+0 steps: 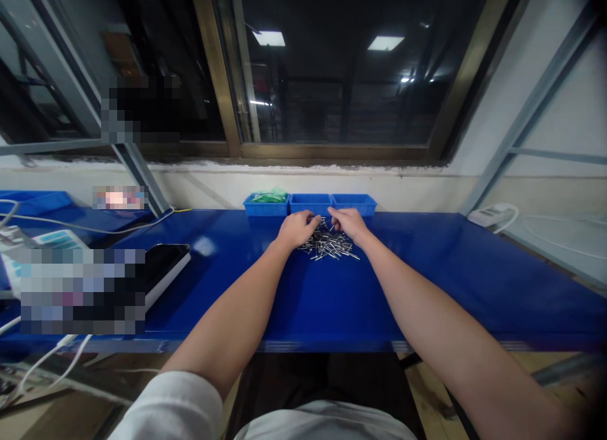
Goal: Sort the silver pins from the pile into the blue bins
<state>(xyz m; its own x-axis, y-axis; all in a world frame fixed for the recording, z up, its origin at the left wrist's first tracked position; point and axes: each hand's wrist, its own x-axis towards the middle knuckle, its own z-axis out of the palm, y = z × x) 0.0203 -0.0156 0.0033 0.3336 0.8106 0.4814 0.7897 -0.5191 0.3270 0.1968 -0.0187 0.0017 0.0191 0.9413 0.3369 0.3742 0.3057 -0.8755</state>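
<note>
A loose pile of thin, shiny metal pins (pixel 332 245), possibly rivets or nails, lies on the blue tabletop (pixel 327 301). My left hand (pixel 298 229) rests at the pile's left edge, fingers curled and thumb pointing right. On the other side my right hand (pixel 349 222) is above the back right of the heap, its thumb and fingers drawn together. What either hand pinches is too small to make out. Just behind my hands stand three joined blue bins: the left bin (pixel 266 208) holds green plastic packaging, beside the middle bin (pixel 310 200) and right bin (pixel 355 204).
On the left, a dark-screened device (pixel 165 256) sits on the table, partly pixelated, with white cables nearby. A white power strip (pixel 490 213) lies at the right back. Grey metal posts (pixel 142 174) and a window (pixel 341 79) are behind the table.
</note>
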